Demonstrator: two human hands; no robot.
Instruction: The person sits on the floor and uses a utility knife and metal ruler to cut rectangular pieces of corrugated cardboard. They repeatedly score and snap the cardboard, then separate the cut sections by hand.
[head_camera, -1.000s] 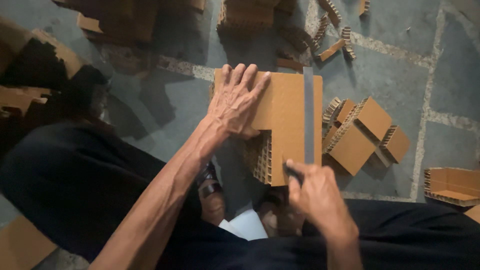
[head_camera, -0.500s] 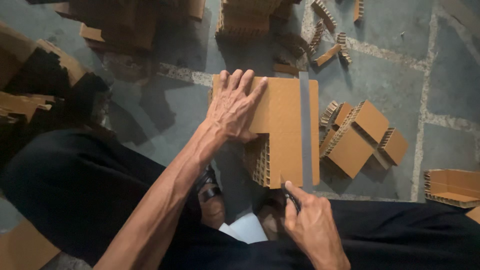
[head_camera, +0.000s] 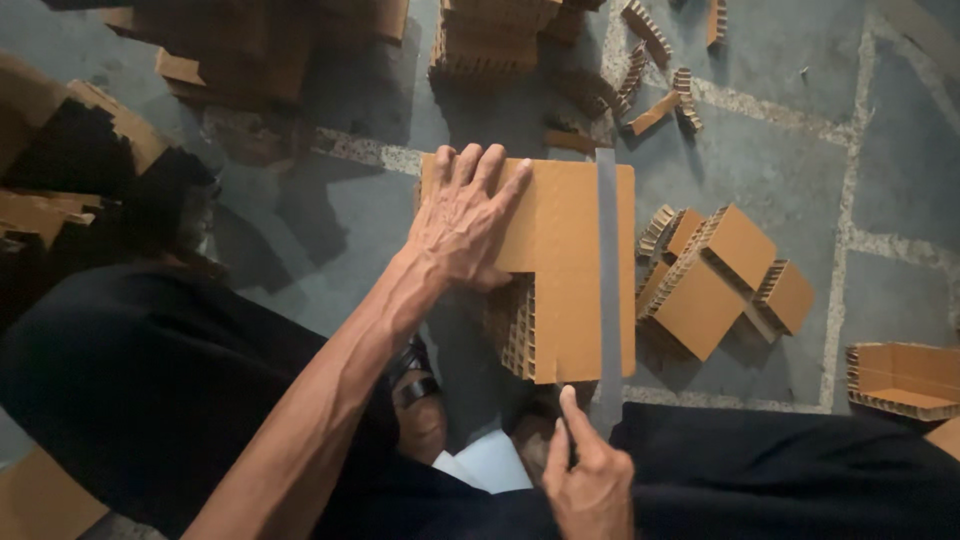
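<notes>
A thick brown honeycomb cardboard block (head_camera: 565, 290) stands on the stone floor between my knees, with a corner cut out on its near left. My left hand (head_camera: 465, 220) lies flat on its top left part, fingers spread, pressing it down. A long grey blade (head_camera: 608, 280) runs across the block's right side from the far edge to the near edge. My right hand (head_camera: 590, 480) grips the blade's near end just below the block's front edge, forefinger stretched along it.
Cut honeycomb cardboard pieces (head_camera: 715, 280) lie right of the block. More strips (head_camera: 655, 70) and stacks (head_camera: 490, 40) lie at the back, and a cardboard tray piece (head_camera: 905, 380) at the right edge. Dark trousers (head_camera: 120, 400) and a sandalled foot (head_camera: 415, 400) fill the near side.
My right hand has drawn the blade back toward me, from over the block's near part to below its front edge. My left hand has stayed pressed on the block.
</notes>
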